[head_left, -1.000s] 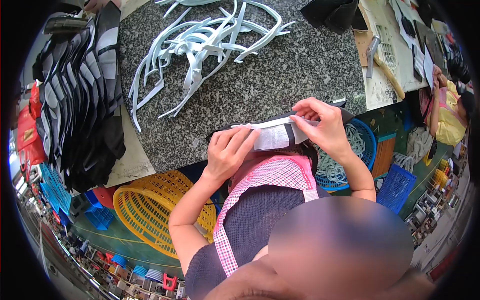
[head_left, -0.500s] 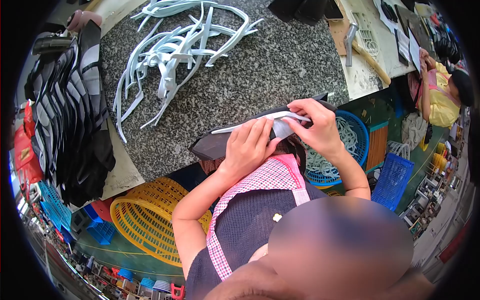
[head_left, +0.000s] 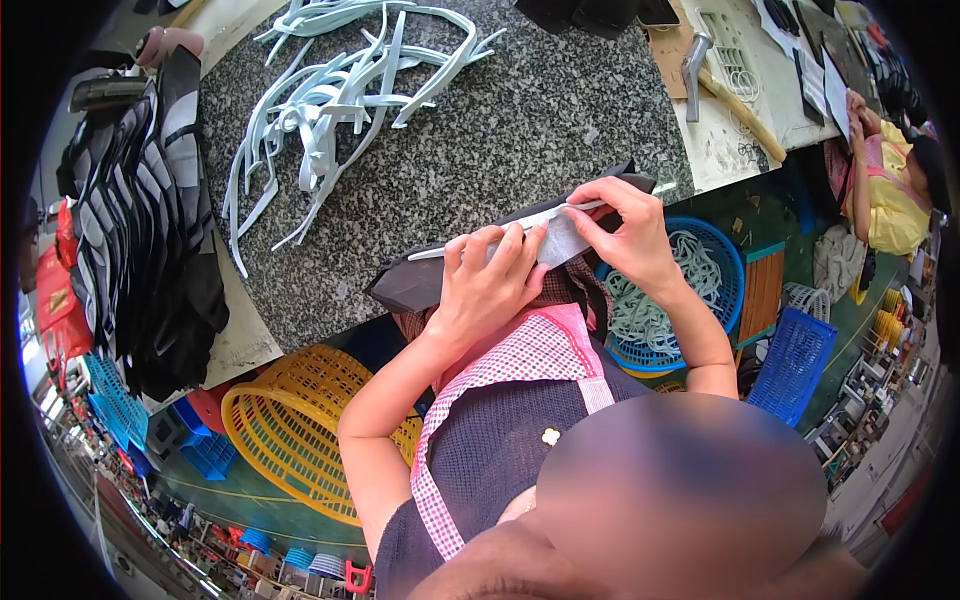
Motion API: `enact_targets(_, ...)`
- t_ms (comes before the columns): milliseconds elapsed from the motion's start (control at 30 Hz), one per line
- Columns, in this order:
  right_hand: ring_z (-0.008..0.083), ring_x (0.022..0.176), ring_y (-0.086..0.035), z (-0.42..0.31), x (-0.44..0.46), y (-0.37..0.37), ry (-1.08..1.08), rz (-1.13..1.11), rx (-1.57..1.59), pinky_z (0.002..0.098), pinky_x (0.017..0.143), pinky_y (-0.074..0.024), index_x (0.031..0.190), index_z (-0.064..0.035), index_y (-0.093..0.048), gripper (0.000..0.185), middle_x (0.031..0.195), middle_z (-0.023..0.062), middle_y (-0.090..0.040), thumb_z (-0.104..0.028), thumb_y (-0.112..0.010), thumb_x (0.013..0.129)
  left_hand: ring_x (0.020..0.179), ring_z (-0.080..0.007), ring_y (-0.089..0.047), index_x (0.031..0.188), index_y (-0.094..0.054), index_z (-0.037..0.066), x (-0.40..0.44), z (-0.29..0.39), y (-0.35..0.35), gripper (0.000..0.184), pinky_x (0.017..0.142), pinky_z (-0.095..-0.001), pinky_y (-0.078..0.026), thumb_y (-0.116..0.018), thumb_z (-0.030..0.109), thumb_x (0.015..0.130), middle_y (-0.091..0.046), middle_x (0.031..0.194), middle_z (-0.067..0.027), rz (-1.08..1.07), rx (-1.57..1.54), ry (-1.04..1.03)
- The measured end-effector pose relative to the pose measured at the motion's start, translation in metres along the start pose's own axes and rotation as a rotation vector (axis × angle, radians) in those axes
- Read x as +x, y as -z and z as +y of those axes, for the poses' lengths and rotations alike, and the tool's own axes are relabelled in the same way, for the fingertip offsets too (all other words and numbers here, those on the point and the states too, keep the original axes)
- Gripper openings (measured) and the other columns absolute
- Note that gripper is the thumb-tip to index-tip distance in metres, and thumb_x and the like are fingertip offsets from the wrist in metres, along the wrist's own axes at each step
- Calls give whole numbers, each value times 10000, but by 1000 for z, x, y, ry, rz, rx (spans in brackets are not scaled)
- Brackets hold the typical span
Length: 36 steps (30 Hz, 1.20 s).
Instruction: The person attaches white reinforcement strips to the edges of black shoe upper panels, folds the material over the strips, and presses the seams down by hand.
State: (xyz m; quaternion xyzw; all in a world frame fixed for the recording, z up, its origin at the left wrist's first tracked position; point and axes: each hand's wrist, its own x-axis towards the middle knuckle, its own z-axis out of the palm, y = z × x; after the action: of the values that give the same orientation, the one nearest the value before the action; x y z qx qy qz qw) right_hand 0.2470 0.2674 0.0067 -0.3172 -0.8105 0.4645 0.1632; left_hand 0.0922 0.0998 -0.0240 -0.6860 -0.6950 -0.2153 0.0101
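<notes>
A dark, flat material piece (head_left: 410,284) with a pale grey-white patch lies across the near edge of the stone slab. Along it runs a narrow white strip (head_left: 436,253). My left hand (head_left: 485,275) grips the dark piece, its fingertips pressing on the strip and its thumb near the patch. My right hand (head_left: 632,232) pinches the strip near its right end, thumb and index finger together. More pale strips (head_left: 330,105) lie in a loose tangle on the speckled slab (head_left: 540,120).
Stacked dark pieces (head_left: 140,230) stand on the left. Below the slab are a yellow basket (head_left: 290,430) and a blue basket (head_left: 735,285) holding pale strips. A hammer (head_left: 735,115) lies at upper right. Another person (head_left: 890,190) in yellow works at far right.
My left hand's fingers have lifted and bent more over the strip. My right hand has shifted slightly left and up along it. The view has shifted a little.
</notes>
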Motion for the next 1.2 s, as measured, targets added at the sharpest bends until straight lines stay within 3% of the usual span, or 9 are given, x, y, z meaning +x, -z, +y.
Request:
enact_targets(233, 278, 826, -724, 5, 0, -7, 154, 45, -111, 350, 738, -596, 966, -5, -681, 115, 936, 124, -697, -10, -734, 864, 1165, -218, -532, 1362, -654, 107, 10, 8, -3, 579, 991, -408, -381, -703, 209, 794, -569, 1275, -36, -30, 21, -3)
enact_targets(333, 283, 828, -721, 6, 0, -5, 181, 31, -127, 363, 738, -589, 962, -10, -681, 111, 940, 120, -698, -12, -733, 863, 1176, -213, -543, 1358, -642, 51, 13, 10, -11, 613, 1010, -391, -413, -684, 166, 757, -580, 1268, -41, -28, -8, -40)
enact_targets(400, 243, 827, -729, 8, 0, -2, 204, 30, -138, 314, 728, -599, 977, 2, -715, 140, 953, 114, -714, 18, -750, 842, 1179, -208, -545, 1358, -639, 39, 15, 11, -12, 630, 1002, -382, -426, -682, 160, 742, -584, 1267, -40, -33, -17, -37)
enact_targets(433, 231, 831, -734, 8, 1, 0, 218, 30, -140, 306, 732, -603, 987, 3, -719, 146, 955, 111, -717, 20, -750, 845, 1136, -198, -560, 1349, -650, 2, 18, 9, -10, 664, 980, -366, -439, -674, 223, 724, -606, 1233, -40, -16, 36, -82)
enact_targets(600, 153, 873, -750, 10, -2, 16, 13, 79, 78, 265, 778, -623, 1039, 12, -749, 196, 986, 92, -732, 50, -766, 848, 1112, -181, -562, 1343, -656, 10, 23, 11, -8, 655, 968, -360, -445, -677, 223, 725, -605, 1203, -25, -20, 71, -91)
enact_targets(1067, 203, 798, -750, 23, 8, 15, 114, 152, -43, 296, 723, -614, 987, -2, -724, 129, 924, 103, -716, 12, -749, 861, 1065, -188, -554, 1380, -631, 105, 35, 24, -7, 653, 924, -372, -420, -695, 201, 737, -589, 1148, -3, -54, 118, -17)
enact_targets(1200, 166, 792, -748, 26, 10, 14, 145, 149, -83, 277, 697, -613, 999, -7, -729, 152, 915, 89, -719, 26, -768, 857, 1039, -205, -520, 1385, -632, 149, 42, 30, -6, 648, 888, -389, -390, -698, 190, 742, -563, 1073, 2, -80, 107, 31)
